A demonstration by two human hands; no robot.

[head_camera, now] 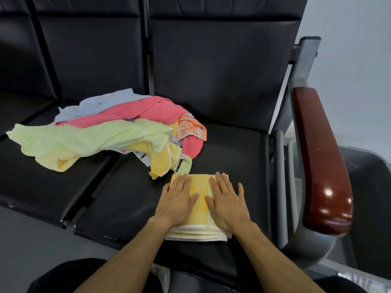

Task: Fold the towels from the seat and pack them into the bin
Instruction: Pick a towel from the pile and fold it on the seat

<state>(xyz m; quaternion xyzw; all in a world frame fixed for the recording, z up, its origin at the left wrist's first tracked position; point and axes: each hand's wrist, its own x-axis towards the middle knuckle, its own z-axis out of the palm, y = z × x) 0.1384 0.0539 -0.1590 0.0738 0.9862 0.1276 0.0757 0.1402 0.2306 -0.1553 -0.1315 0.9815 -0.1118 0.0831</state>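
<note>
Towel (200, 199) beneath both flat hands

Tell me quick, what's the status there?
Both hands, left and right, flat on folded yellow towel. Unfolded pile waits behind. Bin beyond armrest.

A black padded bench seat (230, 149) carries everything, its cushions split by seams. A loose heap of towels (110, 134) in green, pink, pale blue and yellow sprawls across the seam between two cushions. Just beside the heap, near the front edge, lies a folded yellow towel (201, 195)
</note>
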